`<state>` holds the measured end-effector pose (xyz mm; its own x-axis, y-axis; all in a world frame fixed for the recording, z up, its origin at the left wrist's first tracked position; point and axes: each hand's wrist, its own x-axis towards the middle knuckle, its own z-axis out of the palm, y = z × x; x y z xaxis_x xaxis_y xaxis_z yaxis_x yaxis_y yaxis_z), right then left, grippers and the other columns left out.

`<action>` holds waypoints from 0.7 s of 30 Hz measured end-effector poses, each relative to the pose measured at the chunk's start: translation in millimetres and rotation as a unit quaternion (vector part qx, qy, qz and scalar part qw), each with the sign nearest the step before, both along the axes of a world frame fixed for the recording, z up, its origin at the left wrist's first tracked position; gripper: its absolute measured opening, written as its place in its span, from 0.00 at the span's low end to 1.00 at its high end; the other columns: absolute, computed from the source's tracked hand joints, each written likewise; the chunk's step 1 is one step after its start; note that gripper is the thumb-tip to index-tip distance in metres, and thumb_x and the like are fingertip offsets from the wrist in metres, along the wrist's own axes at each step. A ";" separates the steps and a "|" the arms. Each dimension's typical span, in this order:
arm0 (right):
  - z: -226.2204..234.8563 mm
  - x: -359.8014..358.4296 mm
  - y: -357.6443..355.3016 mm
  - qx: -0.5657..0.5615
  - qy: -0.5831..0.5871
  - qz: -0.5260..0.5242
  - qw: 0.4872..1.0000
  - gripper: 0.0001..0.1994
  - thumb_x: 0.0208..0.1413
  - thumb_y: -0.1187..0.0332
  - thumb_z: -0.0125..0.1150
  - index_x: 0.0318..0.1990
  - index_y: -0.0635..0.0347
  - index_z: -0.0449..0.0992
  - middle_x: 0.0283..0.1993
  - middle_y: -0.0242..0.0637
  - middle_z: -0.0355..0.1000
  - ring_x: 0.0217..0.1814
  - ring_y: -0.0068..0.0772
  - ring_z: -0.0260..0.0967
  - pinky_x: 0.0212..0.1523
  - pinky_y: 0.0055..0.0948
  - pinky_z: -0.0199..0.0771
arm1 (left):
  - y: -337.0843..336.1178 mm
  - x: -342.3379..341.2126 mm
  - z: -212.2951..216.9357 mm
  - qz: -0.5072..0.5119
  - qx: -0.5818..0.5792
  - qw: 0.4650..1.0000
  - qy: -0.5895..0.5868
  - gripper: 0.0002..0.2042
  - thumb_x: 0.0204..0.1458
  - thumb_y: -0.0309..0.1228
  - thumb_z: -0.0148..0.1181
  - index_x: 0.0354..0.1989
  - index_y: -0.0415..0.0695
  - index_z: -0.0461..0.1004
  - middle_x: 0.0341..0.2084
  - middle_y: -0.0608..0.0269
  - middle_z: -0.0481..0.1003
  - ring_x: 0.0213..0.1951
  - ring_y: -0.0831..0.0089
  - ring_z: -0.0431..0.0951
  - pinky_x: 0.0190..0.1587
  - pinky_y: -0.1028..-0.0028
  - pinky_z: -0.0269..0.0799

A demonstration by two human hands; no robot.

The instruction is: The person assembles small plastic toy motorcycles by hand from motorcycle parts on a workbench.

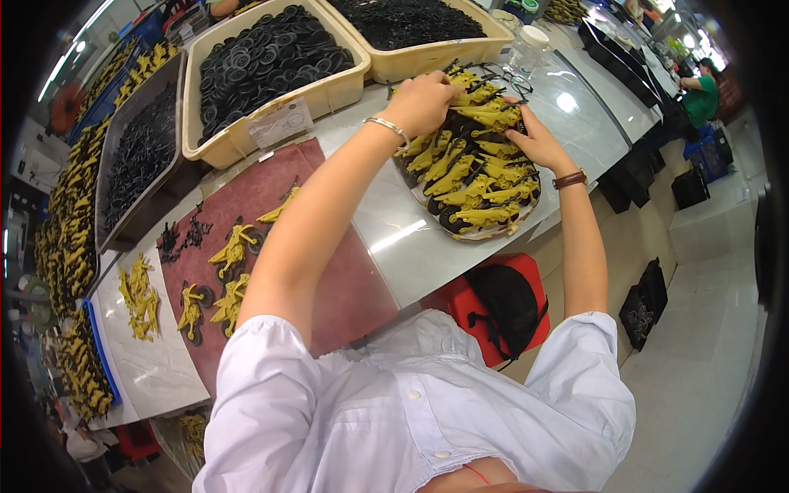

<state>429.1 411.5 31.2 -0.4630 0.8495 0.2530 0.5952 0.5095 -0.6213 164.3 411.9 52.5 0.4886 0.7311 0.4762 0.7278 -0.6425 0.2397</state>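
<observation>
Rows of yellow toy motorcycles [472,177] with black wheels lie packed on a rounded tray, whose pale rim [481,236] shows at the near side. Over the far left of these rows, my left hand [423,103] has its fingers curled onto a toy motorcycle; the fingertips are partly hidden. At the far right of the same rows, my right hand [538,144] grips the end of a toy motorcycle [493,115] between thumb and fingers.
Beyond my arms stand a bin of black wheels [267,62] and a bin of small black parts [407,23]. Several toy motorcycles [234,246] rest on a dark red mat [349,283]. A lidded clear jar [528,49] is at the back. A red stool [526,275] holds a black bag [503,304].
</observation>
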 end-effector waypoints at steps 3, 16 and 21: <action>7.7 -4.5 -5.2 -0.044 0.015 0.018 0.999 0.31 0.50 0.75 0.52 0.62 0.56 0.50 0.57 0.44 0.60 0.58 0.36 0.58 0.59 0.28 0.55 | -1.6 -52.8 5.4 0.003 -0.010 0.995 -0.098 0.13 0.52 0.31 0.47 0.44 0.47 0.73 0.40 0.53 0.72 0.43 0.57 0.72 0.46 0.61 0.67; 76.2 -95.9 -69.8 0.249 -0.045 -0.163 0.954 0.20 0.50 0.68 0.55 0.51 0.65 0.67 0.47 0.48 0.69 0.45 0.42 0.69 0.44 0.35 0.69 | -169.4 -290.2 1.2 0.225 -0.343 0.910 -0.050 0.17 0.50 0.39 0.57 0.41 0.37 0.73 0.34 0.54 0.76 0.37 0.68 0.76 0.43 0.74 0.69; 35.1 -224.9 -109.9 -0.009 0.101 0.126 0.987 0.17 0.51 0.63 0.59 0.45 0.64 0.72 0.39 0.42 0.73 0.39 0.30 0.71 0.39 0.26 0.71 | -202.5 -298.6 -11.8 0.278 -0.391 0.877 -0.005 0.28 0.37 0.44 0.69 0.42 0.36 0.71 0.33 0.58 0.74 0.36 0.72 0.73 0.38 0.76 0.69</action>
<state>204.1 301.6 66.3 -0.6022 0.7182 0.3486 0.3134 0.6143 -0.7242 -134.3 209.4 40.7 -0.0477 0.9600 -0.2758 0.8722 0.1746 0.4568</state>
